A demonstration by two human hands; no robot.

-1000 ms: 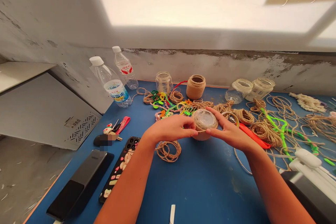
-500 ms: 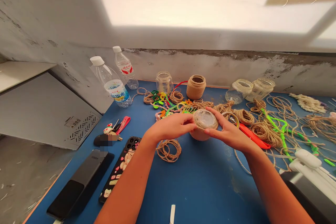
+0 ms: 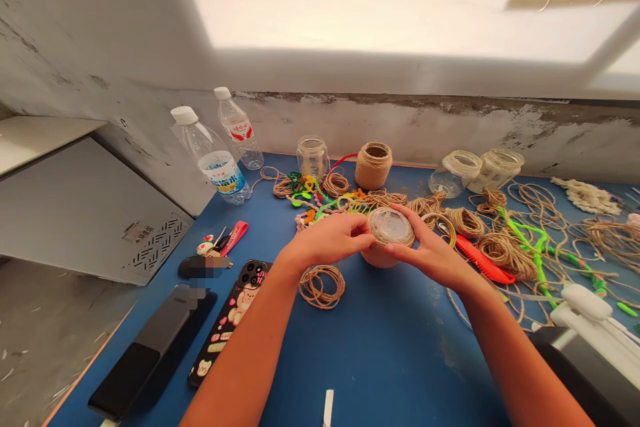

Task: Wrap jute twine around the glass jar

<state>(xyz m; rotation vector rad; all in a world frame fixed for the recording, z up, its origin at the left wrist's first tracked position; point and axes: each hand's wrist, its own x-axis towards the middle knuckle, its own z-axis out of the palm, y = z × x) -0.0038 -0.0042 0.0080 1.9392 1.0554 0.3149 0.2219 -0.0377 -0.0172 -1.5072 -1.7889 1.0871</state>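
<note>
Both of my hands grip a small jar [image 3: 391, 229] standing upside down on the blue table [image 3: 380, 353], its clear base facing up and jute twine wound round its top edge. My left hand [image 3: 333, 242] pinches the jar's left side with thumb and fingers. On the right side, my right hand [image 3: 431, 251] wraps round it, thumb pressed on the twine. A loose coil of jute twine [image 3: 321, 285] lies just under my left wrist.
Behind the jar lie tangled twine coils, coloured clips [image 3: 320, 201], a twine-covered jar [image 3: 373, 165], clear glass jars [image 3: 312, 156] [image 3: 454, 173] and two water bottles [image 3: 213, 155]. A phone [image 3: 227, 320], keys [image 3: 219, 247] and a dark case [image 3: 153, 350] sit at left; a white glue gun [image 3: 587, 310] and red cutter [image 3: 483, 260] at right.
My hands have turned slightly on the jar: the right thumb slid left along the twine rim and the left fingers shifted right. The jar stays in place.
</note>
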